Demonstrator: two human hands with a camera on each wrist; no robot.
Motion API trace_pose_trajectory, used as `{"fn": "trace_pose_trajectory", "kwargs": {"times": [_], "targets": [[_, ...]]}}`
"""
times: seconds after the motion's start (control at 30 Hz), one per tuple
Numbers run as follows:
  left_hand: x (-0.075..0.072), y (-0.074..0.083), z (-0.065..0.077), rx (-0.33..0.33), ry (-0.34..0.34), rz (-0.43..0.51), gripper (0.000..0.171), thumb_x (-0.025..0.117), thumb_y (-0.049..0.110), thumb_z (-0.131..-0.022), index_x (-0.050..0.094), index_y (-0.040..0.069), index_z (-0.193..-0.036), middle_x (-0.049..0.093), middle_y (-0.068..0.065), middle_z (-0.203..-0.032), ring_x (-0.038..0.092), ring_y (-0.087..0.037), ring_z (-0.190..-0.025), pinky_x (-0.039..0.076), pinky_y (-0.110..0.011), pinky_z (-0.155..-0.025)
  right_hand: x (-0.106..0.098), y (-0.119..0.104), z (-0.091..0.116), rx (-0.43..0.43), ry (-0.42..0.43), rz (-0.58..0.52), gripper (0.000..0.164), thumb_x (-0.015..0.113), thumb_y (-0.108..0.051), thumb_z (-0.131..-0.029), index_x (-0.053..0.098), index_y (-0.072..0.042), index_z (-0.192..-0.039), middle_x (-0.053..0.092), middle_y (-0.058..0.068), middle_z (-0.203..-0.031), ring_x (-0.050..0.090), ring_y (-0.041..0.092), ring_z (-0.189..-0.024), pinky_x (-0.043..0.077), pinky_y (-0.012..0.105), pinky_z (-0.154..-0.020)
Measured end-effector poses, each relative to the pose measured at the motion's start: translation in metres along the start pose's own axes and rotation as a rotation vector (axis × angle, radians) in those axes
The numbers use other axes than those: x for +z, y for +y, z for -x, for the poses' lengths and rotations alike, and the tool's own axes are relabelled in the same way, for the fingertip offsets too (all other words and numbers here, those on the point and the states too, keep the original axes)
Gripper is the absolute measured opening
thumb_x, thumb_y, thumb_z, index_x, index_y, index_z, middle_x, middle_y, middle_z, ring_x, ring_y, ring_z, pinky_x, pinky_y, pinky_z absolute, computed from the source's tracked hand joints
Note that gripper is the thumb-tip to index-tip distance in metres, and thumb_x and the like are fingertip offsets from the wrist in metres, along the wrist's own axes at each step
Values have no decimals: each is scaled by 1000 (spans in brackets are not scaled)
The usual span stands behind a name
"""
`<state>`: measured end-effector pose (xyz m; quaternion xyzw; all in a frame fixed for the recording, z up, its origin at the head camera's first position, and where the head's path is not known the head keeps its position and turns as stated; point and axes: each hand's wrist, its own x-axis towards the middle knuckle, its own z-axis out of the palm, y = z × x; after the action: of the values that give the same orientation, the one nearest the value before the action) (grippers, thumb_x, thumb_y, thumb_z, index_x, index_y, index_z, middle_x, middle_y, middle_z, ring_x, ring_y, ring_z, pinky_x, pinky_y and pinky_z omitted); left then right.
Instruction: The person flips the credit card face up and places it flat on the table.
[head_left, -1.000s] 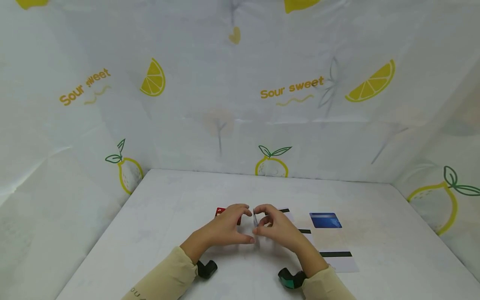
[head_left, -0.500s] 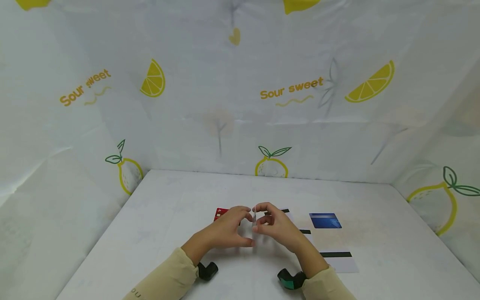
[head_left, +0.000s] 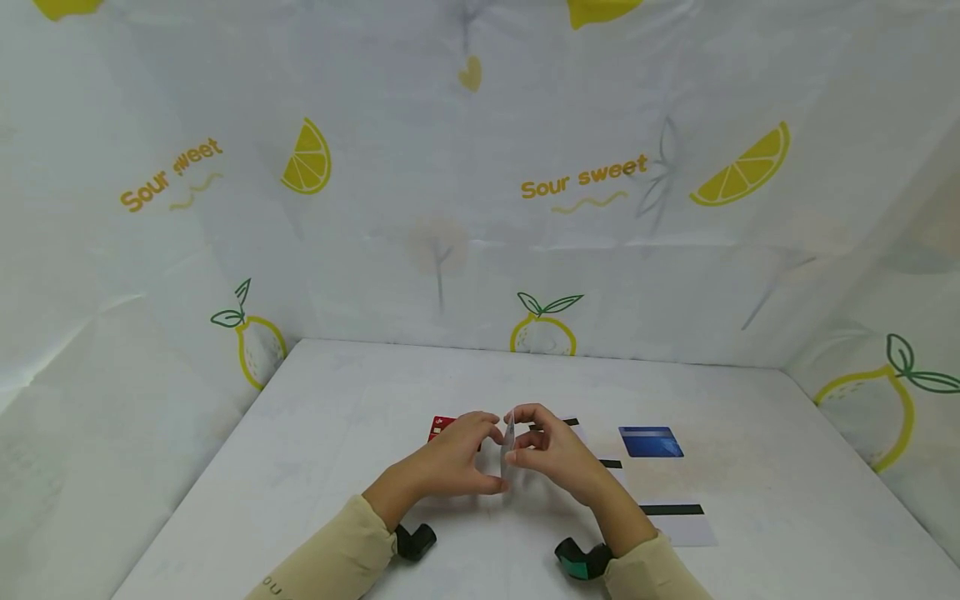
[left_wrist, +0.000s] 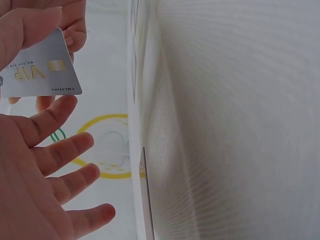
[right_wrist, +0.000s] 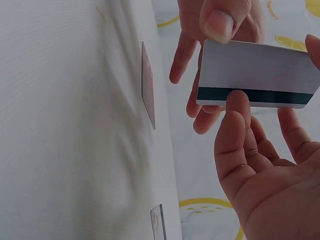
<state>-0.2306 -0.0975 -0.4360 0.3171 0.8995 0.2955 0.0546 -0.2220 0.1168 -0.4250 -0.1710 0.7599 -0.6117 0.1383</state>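
In the head view a silver VIP card (head_left: 508,450) stands on edge between my two hands above the white table. My left hand (head_left: 457,458) holds it from the left, with the thumb at its near edge. Its printed face, with gold lettering and a chip, shows in the left wrist view, where my left index fingertip (left_wrist: 67,105) meets the card's edge and the other fingers spread away. My right hand (head_left: 558,454) pinches the card from the right. The right wrist view shows its back with a dark stripe (right_wrist: 270,96), which a right fingertip touches.
A red card (head_left: 440,426) lies partly hidden behind my left hand. On the right are a blue card (head_left: 651,442) and white striped cards (head_left: 678,530), some partly covered by my right hand. A lemon-print sheet (head_left: 420,167) stands behind the table.
The silver card has turned between my fingers and now reaches down to my left thumb, showing more of its surface. Both hands have barely moved, and the cards on the table lie still.
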Motion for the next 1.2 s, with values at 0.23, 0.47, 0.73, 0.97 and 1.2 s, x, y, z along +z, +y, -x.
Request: {"fn": "trace_pose_trajectory", "kwargs": {"times": [0.23, 0.47, 0.73, 0.97, 1.2], "targets": [[1, -1, -1, 1, 4, -40, 51, 77, 46, -78, 58, 16, -116, 49, -4, -143, 50, -16, -122, 46, -35, -101, 0, 0, -1, -3, -8, -6, 50, 71, -9, -86, 47, -5, -129, 45, 17, -134, 58, 24, -102, 52, 26, -81], [1, 0, 0, -4, 1, -62, 51, 77, 45, -77, 58, 17, -115, 50, -2, -141, 48, -14, -124, 45, -35, -102, -1, 0, -1, -7, -16, -10, 51, 71, -9, -86, 46, -5, -130, 44, 19, -136, 58, 25, -104, 52, 26, -82], [1, 2, -1, -9, -8, -78, 49, 77, 43, -77, 58, 18, -114, 52, -2, -137, 46, -16, -129, 42, -41, -107, -1, 0, 0, -8, -20, -22, 51, 71, -10, -86, 46, -5, -130, 42, 22, -139, 58, 24, -105, 52, 26, -82], [2, -2, -1, 13, 17, -128, 47, 77, 43, -76, 59, 17, -111, 52, -2, -138, 44, -17, -133, 38, -44, -111, -1, 0, 1, -32, -15, 27, 53, 74, -12, -85, 46, -8, -131, 46, 16, -135, 54, 27, -109, 49, 32, -82], [3, -4, -1, -4, 28, -206, 47, 77, 44, -74, 61, 15, -106, 52, -5, -141, 43, -17, -133, 37, -51, -108, -2, -1, 1, -80, 12, 59, 52, 72, -13, -86, 47, -12, -131, 45, 18, -138, 51, 28, -110, 48, 34, -81]]}}
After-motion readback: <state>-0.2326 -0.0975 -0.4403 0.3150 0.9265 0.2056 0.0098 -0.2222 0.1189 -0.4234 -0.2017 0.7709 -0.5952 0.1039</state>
